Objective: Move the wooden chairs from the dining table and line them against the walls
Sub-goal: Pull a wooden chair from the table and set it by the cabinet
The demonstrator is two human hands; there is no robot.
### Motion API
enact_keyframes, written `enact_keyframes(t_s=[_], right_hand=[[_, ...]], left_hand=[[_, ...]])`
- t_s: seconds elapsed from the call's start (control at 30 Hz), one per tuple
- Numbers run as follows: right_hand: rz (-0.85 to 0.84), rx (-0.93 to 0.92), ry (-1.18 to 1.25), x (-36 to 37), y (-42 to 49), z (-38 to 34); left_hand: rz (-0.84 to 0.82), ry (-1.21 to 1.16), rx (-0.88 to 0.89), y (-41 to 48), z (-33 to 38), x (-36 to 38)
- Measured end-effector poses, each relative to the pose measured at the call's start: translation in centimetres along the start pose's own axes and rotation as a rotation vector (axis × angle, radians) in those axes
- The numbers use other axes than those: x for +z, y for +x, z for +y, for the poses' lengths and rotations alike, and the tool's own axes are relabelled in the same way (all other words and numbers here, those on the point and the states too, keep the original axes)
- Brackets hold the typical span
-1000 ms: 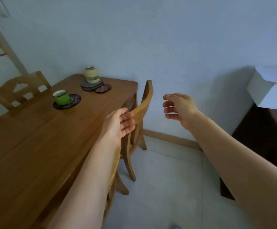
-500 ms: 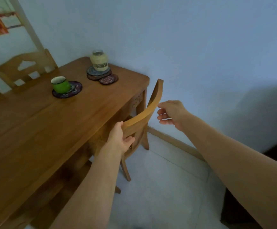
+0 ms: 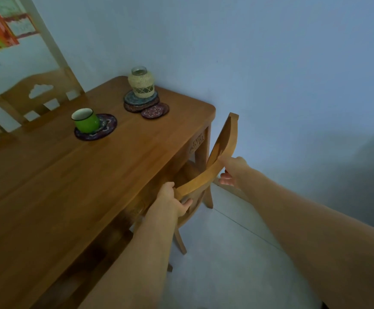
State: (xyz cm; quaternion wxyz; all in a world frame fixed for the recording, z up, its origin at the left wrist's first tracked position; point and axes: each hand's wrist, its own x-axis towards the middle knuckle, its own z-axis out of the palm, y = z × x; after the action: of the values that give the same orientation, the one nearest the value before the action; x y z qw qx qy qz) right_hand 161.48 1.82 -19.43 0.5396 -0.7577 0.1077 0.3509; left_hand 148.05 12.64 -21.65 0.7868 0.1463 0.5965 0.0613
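A wooden chair (image 3: pixel 222 148) stands tucked at the near side of the dining table (image 3: pixel 74 188), close to the table's far corner and the wall. My left hand (image 3: pixel 172 200) is shut on the near end of its curved top rail. My right hand (image 3: pixel 234 170) grips the same rail further along, fingers curled behind the backrest. The chair's seat is hidden under the table; two legs show on the floor. A second wooden chair (image 3: pixel 36 97) stands at the table's far side, upper left.
On the table stand a green cup (image 3: pixel 86 120) on a dark coaster, and a twine-wrapped jar (image 3: pixel 141 82) on stacked coasters. The pale wall (image 3: pixel 293 74) runs behind the chair. Light floor tiles (image 3: pixel 237 253) lie to the right of the table.
Both hands reached forward to the chair. The left closed on the top rail first, then the right came onto the rail. The view has moved closer to the table corner.
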Motion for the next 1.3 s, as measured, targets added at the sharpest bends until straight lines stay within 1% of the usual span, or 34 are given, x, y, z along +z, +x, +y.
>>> enact_keyframes(t_s=[0.1,0.27,0.43,0.63,1.03,1.3], right_hand=[[-0.013,0.01,0.008,0.6,1.2,0.6],[-0.037,0.064,0.059,1.6,3.1,1.0],[-0.024,0.1,0.069,2.7,4.4,1.1],[0.006,0.112,0.024,2.0,4.8,1.3],[0.039,0.052,0.056,-5.1,1.5,4.5],[0.119,-0.028,0.04,-13.0,-1.2,7.6]], left_hand=[[-0.033,-0.027,-0.047,0.9,0.0,-0.8],[-0.083,-0.162,-0.16,2.1,0.3,-1.1],[-0.133,-0.179,-0.184,2.6,0.4,-1.3],[-0.133,-0.166,-0.175,2.8,-0.2,-1.5],[-0.204,-0.2,-0.215,-0.4,-7.6,-0.7],[-0.222,-0.144,-0.241,-3.4,-15.4,1.0]])
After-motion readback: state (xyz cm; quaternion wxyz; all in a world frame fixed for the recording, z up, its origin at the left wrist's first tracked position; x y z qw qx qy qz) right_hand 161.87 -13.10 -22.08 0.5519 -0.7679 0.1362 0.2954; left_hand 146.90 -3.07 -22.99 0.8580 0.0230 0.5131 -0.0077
